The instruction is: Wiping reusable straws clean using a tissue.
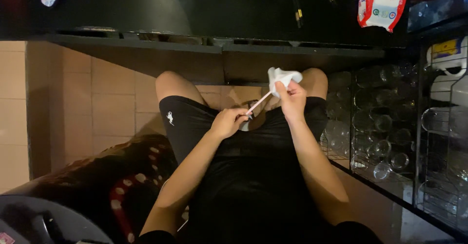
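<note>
**Thin stick spans the two hands, tissue at its far end**

Starting at the left, the left hand (pixel 228 122) sits low over the lap, its fingers curled shut around the near end of a thin pale stick (pixel 259 103). The grip looks like a pinch between thumb and bent fingers, though the fingertips themselves are tucked under and hard to make out in the dim light.

From those fingers the stick runs up and to the right, slanting away from the body. Its long axis points straight from the left hand's knuckles toward the right hand, so the two hands lie at either end of one line, close together but not touching.

The right hand (pixel 292 99) is higher and farther from the body. Its fingers are closed on a crumpled white tissue (pixel 282 78), which bunches out above the fingertips and wraps the far end of the stick. Whether the stick's tip pokes through the tissue cannot be told.

Under both hands are the person's black shorts (pixel 195 122) and bare knees. Well off to the right of the right hand stands a wire rack (pixel 420 127) full of clear drinking glasses (pixel 385 149).
</note>
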